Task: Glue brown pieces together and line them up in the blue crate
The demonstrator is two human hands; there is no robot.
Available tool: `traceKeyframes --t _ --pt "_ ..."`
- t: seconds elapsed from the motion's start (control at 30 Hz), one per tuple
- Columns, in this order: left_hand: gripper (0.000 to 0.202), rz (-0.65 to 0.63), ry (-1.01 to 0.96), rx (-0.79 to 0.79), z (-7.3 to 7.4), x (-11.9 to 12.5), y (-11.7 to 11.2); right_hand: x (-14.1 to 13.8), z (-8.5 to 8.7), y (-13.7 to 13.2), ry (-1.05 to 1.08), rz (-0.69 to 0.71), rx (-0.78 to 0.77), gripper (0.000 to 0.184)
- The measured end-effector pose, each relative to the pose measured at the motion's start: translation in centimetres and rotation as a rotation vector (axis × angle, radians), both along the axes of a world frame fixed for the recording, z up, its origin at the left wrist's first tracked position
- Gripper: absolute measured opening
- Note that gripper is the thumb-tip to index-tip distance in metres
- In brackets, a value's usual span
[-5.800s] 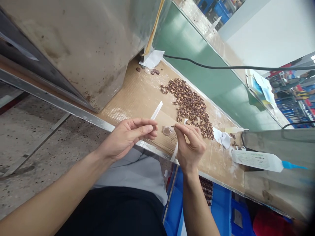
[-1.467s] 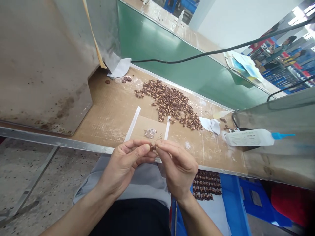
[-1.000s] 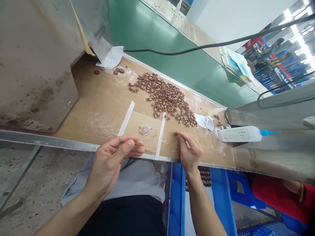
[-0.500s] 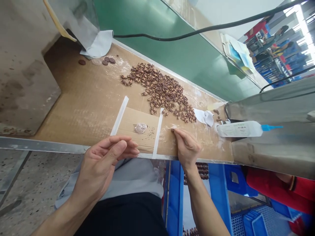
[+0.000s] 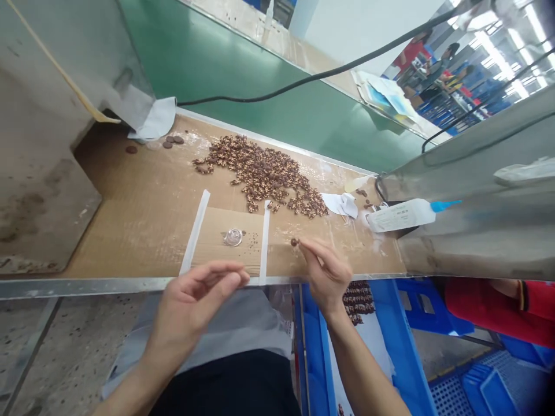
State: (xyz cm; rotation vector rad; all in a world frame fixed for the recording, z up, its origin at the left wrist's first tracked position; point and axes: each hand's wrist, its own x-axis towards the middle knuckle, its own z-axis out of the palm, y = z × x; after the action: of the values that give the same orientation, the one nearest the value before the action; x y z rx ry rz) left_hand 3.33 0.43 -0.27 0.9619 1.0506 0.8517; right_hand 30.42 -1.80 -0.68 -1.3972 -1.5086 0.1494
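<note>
My right hand (image 5: pixel 326 270) rests on the cardboard-covered bench (image 5: pixel 143 219), its fingers pinched on a small brown part (image 5: pixel 295 242) at the fingertips. My left hand (image 5: pixel 195 300) hovers at the bench's near edge, thumb and fingers curled loosely together with nothing visible in them. Between the hands lie two white strips (image 5: pixel 193 234) and a small clear round lid (image 5: pixel 233 237) with tiny specks beside it. A big heap of small brown parts (image 5: pixel 264 173) is spread farther back on the bench.
A white glue bottle with a blue tip (image 5: pixel 401 215) lies at the right beside a metal housing (image 5: pixel 468 231). A green conveyor belt (image 5: pixel 277 110) runs behind, a black cable (image 5: pixel 303 81) over it. Blue bins (image 5: pixel 390 341) stand below. A red sleeve (image 5: pixel 498 306) shows at right.
My hands came apart about a second ago; the right one carried a small brown part to the bench right of the strips and still pinches it. The view has tilted.
</note>
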Motion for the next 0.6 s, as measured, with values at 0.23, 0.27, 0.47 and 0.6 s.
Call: traceKeyframes --t 0.23,0.27,0.47,0.6 --pt "0.007 -0.341 0.198 0.775 3.7 3.4 -0.8 -2.6 3.1 -6.0 0.497 0.222 -0.072 0.032" --pt "0.007 -0.352 0.194 0.843 4.1 3.8 -0.9 -2.7 3.0 -6.5 0.543 0.249 -0.072 0.030" --pt "0.015 -0.405 0.224 1.051 5.3 5.4 -1.4 -2.0 2.4 -7.3 0.610 0.304 0.012 0.023" --pt "0.016 -0.442 0.241 1.074 5.6 6.3 -1.8 -1.3 2.4 -7.7 0.592 0.315 0.067 0.026"
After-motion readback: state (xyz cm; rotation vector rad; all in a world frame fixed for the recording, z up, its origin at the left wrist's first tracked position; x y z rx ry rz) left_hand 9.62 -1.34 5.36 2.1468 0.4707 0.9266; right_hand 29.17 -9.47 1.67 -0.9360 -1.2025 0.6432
